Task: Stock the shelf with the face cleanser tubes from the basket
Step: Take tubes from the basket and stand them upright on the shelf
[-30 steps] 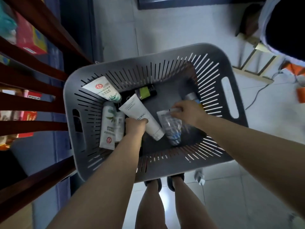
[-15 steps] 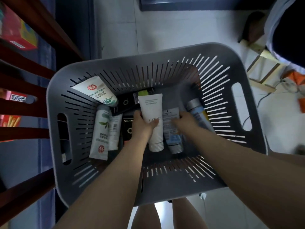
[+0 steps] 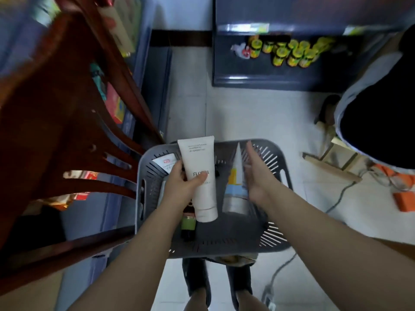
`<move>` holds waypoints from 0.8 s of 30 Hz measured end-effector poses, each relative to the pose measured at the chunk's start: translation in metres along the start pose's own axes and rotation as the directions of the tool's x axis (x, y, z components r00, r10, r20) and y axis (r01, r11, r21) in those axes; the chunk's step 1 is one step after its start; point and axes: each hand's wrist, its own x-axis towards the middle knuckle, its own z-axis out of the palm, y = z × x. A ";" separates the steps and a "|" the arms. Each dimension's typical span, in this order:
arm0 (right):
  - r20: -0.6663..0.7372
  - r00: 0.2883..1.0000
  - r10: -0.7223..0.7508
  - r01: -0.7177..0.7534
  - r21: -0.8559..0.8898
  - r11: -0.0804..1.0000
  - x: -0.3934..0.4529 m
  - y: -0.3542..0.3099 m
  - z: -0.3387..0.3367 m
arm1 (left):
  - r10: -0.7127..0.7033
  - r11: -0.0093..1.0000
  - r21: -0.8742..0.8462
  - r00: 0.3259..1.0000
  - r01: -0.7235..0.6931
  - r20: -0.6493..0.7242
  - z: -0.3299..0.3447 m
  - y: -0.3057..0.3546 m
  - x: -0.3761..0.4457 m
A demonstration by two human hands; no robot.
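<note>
My left hand [image 3: 182, 185] grips a white face cleanser tube [image 3: 201, 176] marked FLORAL, cap down, lifted above the grey slotted basket [image 3: 224, 245]. A second tube [image 3: 235, 189], blue and yellow with a white cap, stands upright against my right hand [image 3: 258, 176], which holds it by its side with the fingers fairly straight. Down in the basket lie a white tube with a red logo [image 3: 165, 162] at the far left and a dark bottle with a green band [image 3: 188, 223]. The brown wooden shelf [image 3: 67, 131] rises at the left.
A dark low shelf [image 3: 280, 81] with several yellow-lidded jars [image 3: 292, 52] stands across the tiled floor. Another person's dark garment [image 3: 377, 108] fills the right edge. A cable [image 3: 280, 272] runs over the floor beside my feet.
Both hands have lifted their tubes up out of the basket. My view has swung upward, showing the aisle and the far shelf.
</note>
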 end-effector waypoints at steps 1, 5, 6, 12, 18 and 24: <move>0.040 0.999 -0.014 0.015 -0.016 1.000 -0.020 -0.008 0.006 | 0.013 1.000 -0.005 1.000 -0.013 -0.007 -0.002 0.013 -0.013; 0.147 0.987 -0.063 0.078 -0.103 0.992 -0.090 -0.035 0.030 | 0.098 0.995 -0.031 0.993 -0.100 -0.069 -0.013 0.072 -0.065; 0.156 0.985 -0.071 0.092 -0.135 0.987 -0.105 -0.042 0.038 | 0.126 0.991 -0.028 0.988 -0.129 -0.090 -0.018 0.089 -0.079; 0.394 0.897 -0.202 0.291 -0.182 0.939 -0.198 -0.095 0.102 | 0.351 0.933 0.008 0.903 -0.360 -0.249 -0.056 0.185 -0.178; 0.710 0.642 -0.289 0.523 -0.131 0.842 -0.303 -0.130 0.178 | 0.541 0.828 0.116 0.726 -0.549 -0.425 -0.098 0.249 -0.279; 0.791 0.493 -0.362 0.622 -0.030 0.782 -0.391 -0.122 0.252 | 0.640 0.736 0.242 0.533 -0.632 -0.553 -0.138 0.296 -0.376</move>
